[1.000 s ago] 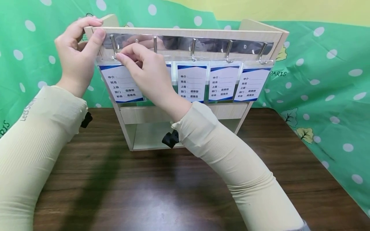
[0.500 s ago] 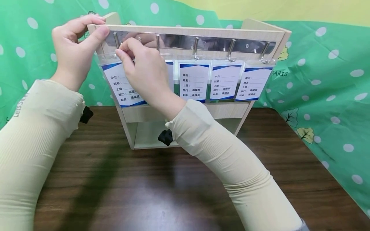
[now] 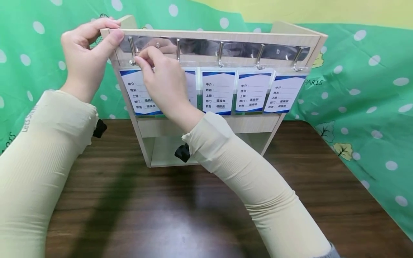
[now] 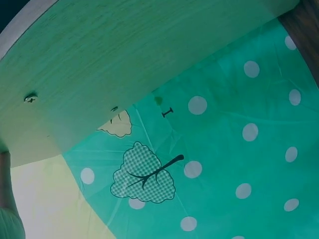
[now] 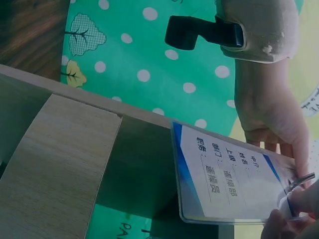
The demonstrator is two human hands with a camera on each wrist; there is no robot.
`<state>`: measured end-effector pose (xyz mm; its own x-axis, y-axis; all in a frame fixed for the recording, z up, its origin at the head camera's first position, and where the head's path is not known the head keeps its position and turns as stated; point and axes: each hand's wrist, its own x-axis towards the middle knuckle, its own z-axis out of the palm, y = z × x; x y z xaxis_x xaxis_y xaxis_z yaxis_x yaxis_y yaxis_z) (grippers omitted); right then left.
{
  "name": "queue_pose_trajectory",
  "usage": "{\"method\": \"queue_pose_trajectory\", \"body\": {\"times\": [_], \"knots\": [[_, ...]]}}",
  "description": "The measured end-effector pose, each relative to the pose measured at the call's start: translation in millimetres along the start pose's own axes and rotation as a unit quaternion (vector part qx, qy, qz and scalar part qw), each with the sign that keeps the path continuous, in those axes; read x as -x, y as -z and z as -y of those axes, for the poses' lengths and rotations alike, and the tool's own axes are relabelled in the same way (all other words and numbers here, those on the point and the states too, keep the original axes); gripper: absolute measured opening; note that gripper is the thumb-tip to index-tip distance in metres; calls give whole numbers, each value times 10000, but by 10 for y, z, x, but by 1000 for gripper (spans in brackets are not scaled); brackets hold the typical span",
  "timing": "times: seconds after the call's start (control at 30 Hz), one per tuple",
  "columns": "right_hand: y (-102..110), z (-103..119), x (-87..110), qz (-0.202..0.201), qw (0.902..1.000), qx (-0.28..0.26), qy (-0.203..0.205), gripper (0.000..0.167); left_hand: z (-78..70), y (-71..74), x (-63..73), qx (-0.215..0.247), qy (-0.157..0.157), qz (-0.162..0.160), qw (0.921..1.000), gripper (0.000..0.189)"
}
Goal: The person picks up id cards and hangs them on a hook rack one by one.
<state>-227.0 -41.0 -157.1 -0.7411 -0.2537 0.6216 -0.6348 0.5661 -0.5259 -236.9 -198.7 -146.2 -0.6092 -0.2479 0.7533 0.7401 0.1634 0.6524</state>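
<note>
My left hand (image 3: 85, 57) holds the top left corner of a light wooden rack (image 3: 200, 35), thumb on the front face and fingers over the top. With thumb and index finger, my right hand (image 3: 167, 80) pinches the clear top edge of the leftmost badge holder (image 3: 134, 93), right beside the leftmost metal hook (image 3: 131, 50). The right wrist view shows this badge holder (image 5: 224, 174) with its printed card, the fingertips (image 5: 294, 201) at its top near the hook tip. My right hand partly covers this badge and the one beside it.
More badge holders (image 3: 218, 91) hang in a row from hooks on a shiny metal strip (image 3: 200, 46). Below them the rack has a crossboard (image 3: 255, 123) and a lower compartment. It stands on a dark wooden table (image 3: 193, 211); a green dotted cloth (image 3: 355, 89) hangs behind.
The leftmost badge has tilted out and then moved back up and slightly right, closer to the rack. The hook tip shows more plainly now. The left hand keeps its hold on the corner.
</note>
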Motion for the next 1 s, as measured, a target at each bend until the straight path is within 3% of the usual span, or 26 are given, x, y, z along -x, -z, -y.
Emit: {"method": "queue_pose_trajectory", "body": {"times": [0.23,0.6,0.87,1.0], "knots": [[27,-59,28,32,10000,-82,12,24,-43,-73,3,225,38,-52,9997,6],[69,-151,206,516,9983,-40,282,41,27,-47,-8,-171,156,-123,9997,8],[112,-255,342,495,9978,-165,411,47,54,-56,8,-15,199,-186,9996,8],[158,-324,450,608,9971,-189,419,49,89,-49,15,-322,56,-227,9992,12]]}}
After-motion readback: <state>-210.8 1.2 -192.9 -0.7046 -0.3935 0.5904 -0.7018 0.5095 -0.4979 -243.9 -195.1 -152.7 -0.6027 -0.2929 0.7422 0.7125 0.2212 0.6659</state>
